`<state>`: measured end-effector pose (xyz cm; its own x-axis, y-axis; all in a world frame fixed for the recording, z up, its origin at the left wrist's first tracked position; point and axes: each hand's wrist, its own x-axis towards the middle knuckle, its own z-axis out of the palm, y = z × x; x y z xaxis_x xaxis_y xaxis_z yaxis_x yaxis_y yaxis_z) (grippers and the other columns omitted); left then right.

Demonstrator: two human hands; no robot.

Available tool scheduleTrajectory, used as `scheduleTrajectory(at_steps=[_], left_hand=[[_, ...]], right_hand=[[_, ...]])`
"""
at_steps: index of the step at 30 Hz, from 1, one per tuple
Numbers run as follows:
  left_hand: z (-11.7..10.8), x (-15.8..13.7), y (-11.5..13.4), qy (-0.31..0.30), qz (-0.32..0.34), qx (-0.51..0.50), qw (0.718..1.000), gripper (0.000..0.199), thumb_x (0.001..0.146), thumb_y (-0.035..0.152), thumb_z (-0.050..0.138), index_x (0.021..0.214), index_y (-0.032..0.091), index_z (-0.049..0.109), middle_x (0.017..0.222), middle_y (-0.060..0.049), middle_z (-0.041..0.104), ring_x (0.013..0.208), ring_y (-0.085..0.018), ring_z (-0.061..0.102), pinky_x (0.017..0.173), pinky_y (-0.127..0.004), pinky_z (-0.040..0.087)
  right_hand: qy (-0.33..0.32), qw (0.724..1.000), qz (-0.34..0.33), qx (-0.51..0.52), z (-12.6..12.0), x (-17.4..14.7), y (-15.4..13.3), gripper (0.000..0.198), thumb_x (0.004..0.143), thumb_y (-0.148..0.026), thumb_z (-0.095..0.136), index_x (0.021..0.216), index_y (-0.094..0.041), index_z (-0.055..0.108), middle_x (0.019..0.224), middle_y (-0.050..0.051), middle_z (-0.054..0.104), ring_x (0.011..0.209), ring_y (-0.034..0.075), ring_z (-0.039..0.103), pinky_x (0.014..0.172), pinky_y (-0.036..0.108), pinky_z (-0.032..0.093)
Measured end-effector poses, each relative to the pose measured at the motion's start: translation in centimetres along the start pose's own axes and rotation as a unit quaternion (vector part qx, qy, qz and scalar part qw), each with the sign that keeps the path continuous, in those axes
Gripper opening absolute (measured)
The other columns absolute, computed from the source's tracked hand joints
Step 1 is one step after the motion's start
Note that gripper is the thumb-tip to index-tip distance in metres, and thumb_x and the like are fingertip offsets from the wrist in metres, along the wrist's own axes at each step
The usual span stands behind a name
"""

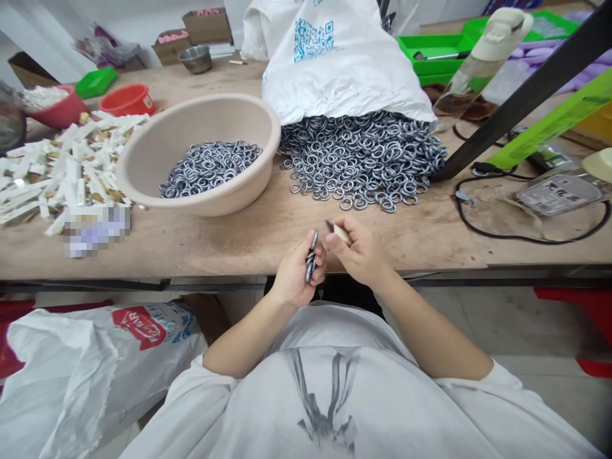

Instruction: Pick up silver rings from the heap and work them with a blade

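Observation:
Near the table's front edge, my left hand (pixel 292 275) is closed around several grey rings (pixel 310 262), stacked between the thumb and fingers. Just to its right, my right hand (pixel 366 256) grips a small pale-handled tool (pixel 342 234) whose dark tip points left toward the rings; its exact kind is unclear. Beyond both hands lies a heap of loose grey rings (pixel 363 162), spilling from the mouth of a white sack (pixel 349 83). A beige basin (pixel 198 108) to the left contains more grey rings (pixel 215 167).
White strips (pixel 76 159) cover the table's left side, by a red bowl (pixel 127 100). At the right, a dark post (pixel 516 102) slants across near a black cable (pixel 507 236) and a clear bottle (pixel 482 64). A white bag (pixel 81 370) stands below the table at left.

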<state>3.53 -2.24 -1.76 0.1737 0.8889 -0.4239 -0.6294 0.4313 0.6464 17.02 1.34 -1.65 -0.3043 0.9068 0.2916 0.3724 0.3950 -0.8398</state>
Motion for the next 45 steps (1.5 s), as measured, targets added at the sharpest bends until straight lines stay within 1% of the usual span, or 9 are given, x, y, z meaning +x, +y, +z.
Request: scheduleTrajectory(at_steps=[8,17,21,26,29,32,35,38,45], left_hand=[[0.2,-0.2,-0.2,0.013,0.065,0.006,0.998,0.051,0.071,0.054,0.081,0.07,0.02,0.043,0.047,0.01,0.041,0.033,-0.004,0.035,0.033,-0.015,0.02],[-0.8,0.4,0.3,0.015,0.063,0.031,0.997,0.049,0.067,0.05,0.085,0.073,0.018,0.048,0.054,0.009,0.046,0.036,-0.003,0.037,0.032,-0.014,0.021],[-0.7,-0.4,0.6,0.006,0.048,0.032,0.998,0.048,0.068,0.05,0.084,0.072,0.017,0.05,0.058,0.007,0.048,0.038,-0.002,0.037,0.033,-0.014,0.023],[-1.1,-0.4,1.8,0.017,0.062,0.029,0.998,0.032,0.074,0.037,0.08,0.091,0.015,0.065,0.063,0.005,0.056,0.041,-0.003,0.042,0.035,-0.013,0.026],[-1.5,-0.2,2.5,0.015,0.074,0.026,0.997,0.033,0.076,0.029,0.076,0.106,0.018,0.067,0.066,0.005,0.058,0.042,-0.004,0.044,0.034,-0.013,0.026],[-1.7,0.1,2.7,0.021,0.058,0.017,0.998,0.027,0.078,0.034,0.076,0.096,0.017,0.065,0.065,0.005,0.055,0.041,-0.003,0.042,0.033,-0.012,0.022],[-1.5,0.4,2.1,0.011,0.039,0.04,0.998,0.039,0.075,0.049,0.079,0.087,0.016,0.061,0.063,0.006,0.052,0.038,-0.001,0.036,0.032,-0.012,0.017],[-1.3,0.4,1.2,-0.01,0.06,0.107,0.992,0.049,0.072,0.061,0.079,0.082,0.017,0.059,0.061,0.006,0.051,0.039,-0.001,0.034,0.033,-0.013,0.018],[-1.6,0.2,0.4,-0.008,0.153,0.191,0.97,0.042,0.077,0.056,0.077,0.073,0.016,0.062,0.058,0.003,0.054,0.046,-0.004,0.039,0.04,-0.015,0.028]], right_hand=[[-0.027,0.979,-0.098,-0.175,0.2,-1.2,-0.8,0.05,0.099,-0.058,0.04,0.069,-0.02,0.052,0.065,0.002,0.054,0.062,0.014,0.046,0.059,0.029,0.026],[-0.065,0.98,0.031,-0.187,0.1,1.0,0.5,0.052,0.1,-0.056,0.037,0.067,-0.02,0.055,0.064,0.002,0.059,0.06,0.014,0.049,0.059,0.029,0.026],[-0.002,0.931,0.122,-0.344,-1.5,4.3,2.6,0.042,0.1,-0.052,0.043,0.089,-0.02,0.067,0.088,0.009,0.073,0.078,0.024,0.062,0.064,0.031,0.031],[-0.04,0.892,0.162,-0.421,-2.1,6.5,4.6,0.026,0.094,-0.038,0.058,0.105,-0.017,0.069,0.11,0.018,0.072,0.092,0.031,0.066,0.073,0.037,0.041],[-0.043,0.935,0.133,-0.325,-1.8,5.7,4.0,0.019,0.094,-0.033,0.057,0.09,-0.018,0.068,0.095,0.014,0.072,0.086,0.027,0.064,0.073,0.036,0.042],[-0.103,0.989,0.099,-0.029,-1.7,3.9,2.5,0.035,0.096,-0.048,0.052,0.08,-0.019,0.063,0.074,0.004,0.064,0.068,0.018,0.055,0.064,0.03,0.041],[-0.195,0.955,0.123,0.185,-1.8,2.4,0.9,0.052,0.091,-0.068,0.051,0.076,-0.019,0.06,0.059,-0.003,0.048,0.051,0.011,0.037,0.05,0.026,0.031],[-0.203,0.944,0.128,0.225,-1.6,2.0,-0.2,0.055,0.086,-0.073,0.054,0.069,-0.02,0.056,0.055,-0.006,0.04,0.05,0.01,0.034,0.049,0.026,0.03],[-0.107,0.96,0.1,0.24,-0.1,1.3,-1.1,0.046,0.086,-0.066,0.061,0.078,-0.021,0.055,0.073,0.0,0.059,0.068,0.014,0.057,0.069,0.03,0.05]])
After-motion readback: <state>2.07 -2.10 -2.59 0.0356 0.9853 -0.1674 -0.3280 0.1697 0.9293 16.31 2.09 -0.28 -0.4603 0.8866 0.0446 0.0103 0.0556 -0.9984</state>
